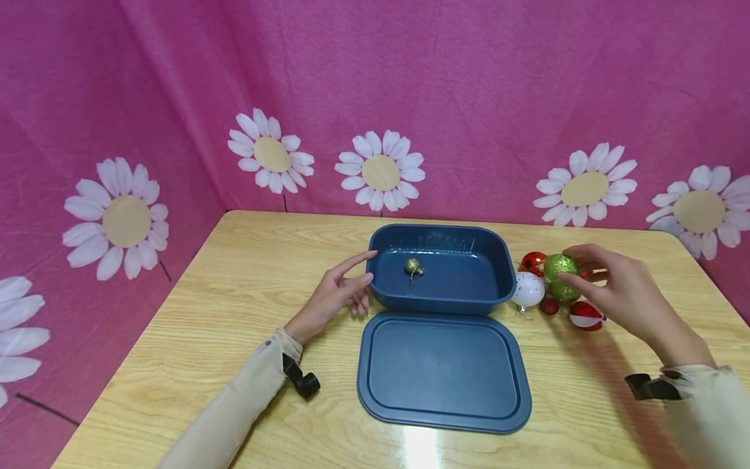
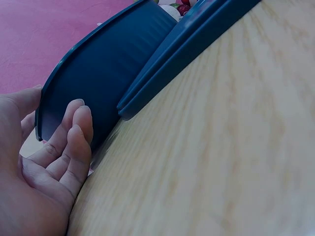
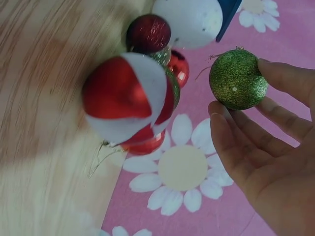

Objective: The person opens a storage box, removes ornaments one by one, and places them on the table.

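Observation:
My right hand (image 1: 627, 293) pinches a glittery green Christmas bauble (image 3: 238, 78) between thumb and fingers, above a cluster of baubles. In that cluster are a white bauble (image 1: 528, 289), a shiny red one (image 1: 533, 262), another green one (image 1: 566, 292), a small dark red one (image 3: 148, 33) and a red-and-white one (image 3: 123, 98). My left hand (image 1: 338, 291) touches the left rim of a dark blue rectangular container (image 1: 439, 305) with thumb and index finger; its other fingers are loosely bent. Inside the container lies a small gold bauble (image 1: 413, 266).
A flat dark blue lid (image 1: 443, 371) lies on the wooden table (image 1: 281, 260), right in front of the container. Behind the table hangs a pink cloth (image 1: 457, 111) with large daisies.

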`<state>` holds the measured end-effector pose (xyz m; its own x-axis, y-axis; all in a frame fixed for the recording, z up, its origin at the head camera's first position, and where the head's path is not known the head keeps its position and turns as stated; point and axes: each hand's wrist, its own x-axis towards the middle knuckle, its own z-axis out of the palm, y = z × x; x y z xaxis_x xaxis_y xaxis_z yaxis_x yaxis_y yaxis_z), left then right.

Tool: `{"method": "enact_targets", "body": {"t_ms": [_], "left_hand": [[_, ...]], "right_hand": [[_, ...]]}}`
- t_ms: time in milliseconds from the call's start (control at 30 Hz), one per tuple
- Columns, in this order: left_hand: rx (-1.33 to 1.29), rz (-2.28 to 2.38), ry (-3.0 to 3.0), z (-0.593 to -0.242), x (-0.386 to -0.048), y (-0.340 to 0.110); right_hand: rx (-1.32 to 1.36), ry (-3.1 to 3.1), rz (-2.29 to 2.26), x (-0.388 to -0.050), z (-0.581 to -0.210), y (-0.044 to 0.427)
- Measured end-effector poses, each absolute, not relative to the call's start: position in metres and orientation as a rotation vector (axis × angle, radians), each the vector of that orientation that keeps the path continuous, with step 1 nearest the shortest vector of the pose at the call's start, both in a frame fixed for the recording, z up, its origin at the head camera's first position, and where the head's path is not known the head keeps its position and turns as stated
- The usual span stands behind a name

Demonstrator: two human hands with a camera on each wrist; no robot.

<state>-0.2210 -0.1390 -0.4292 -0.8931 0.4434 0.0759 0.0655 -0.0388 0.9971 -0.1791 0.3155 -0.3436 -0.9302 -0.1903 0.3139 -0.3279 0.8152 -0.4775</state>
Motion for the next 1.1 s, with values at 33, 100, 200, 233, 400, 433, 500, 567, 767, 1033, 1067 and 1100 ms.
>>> {"method": "enact_targets", "body": {"t_ms": [33,100,200,233,400,433,500,567,767,1033,1067,1100], "left_hand": [[0.541,2.015,1.970,-0.429,-0.221,-0.139],[0.540,2.015,1.972,-0.429,-0.220,-0.139],[0.539,2.012,1.978,-0.428,-0.220,-0.138],[0.538,2.012,1.979,-0.428,-0.220,-0.138],[0.534,2.013,1.977,-0.428,-0.220,-0.138],[0.534,2.015,1.975,-0.428,-0.220,-0.138],[0.536,2.016,1.974,-0.428,-0.219,-0.138],[0.537,2.017,1.976,-0.428,-0.219,-0.138],[0.542,2.018,1.976,-0.429,-0.220,-0.139],[0.533,2.017,1.978,-0.428,-0.219,-0.138],[0.534,2.017,1.977,-0.428,-0.219,-0.138],[0.537,2.017,1.977,-0.428,-0.219,-0.138]], "right_hand": [[0.386,-2.755,0.792,-0.179,-0.344,0.318],[0.362,-2.768,0.796,-0.179,-0.345,0.322],[0.343,-2.782,0.795,-0.181,-0.348,0.328],[0.339,-2.786,0.793,-0.181,-0.349,0.330],[0.311,-2.788,0.769,-0.184,-0.352,0.341],[0.300,-2.788,0.763,-0.185,-0.352,0.344],[0.276,-2.784,0.755,-0.185,-0.353,0.348],[0.253,-2.788,0.748,-0.186,-0.354,0.352],[0.241,-2.820,0.740,-0.188,-0.356,0.363],[0.254,-2.887,0.717,-0.191,-0.361,0.374],[0.256,-2.896,0.728,-0.191,-0.362,0.374],[0.258,-2.905,0.739,-0.191,-0.363,0.374]]}}
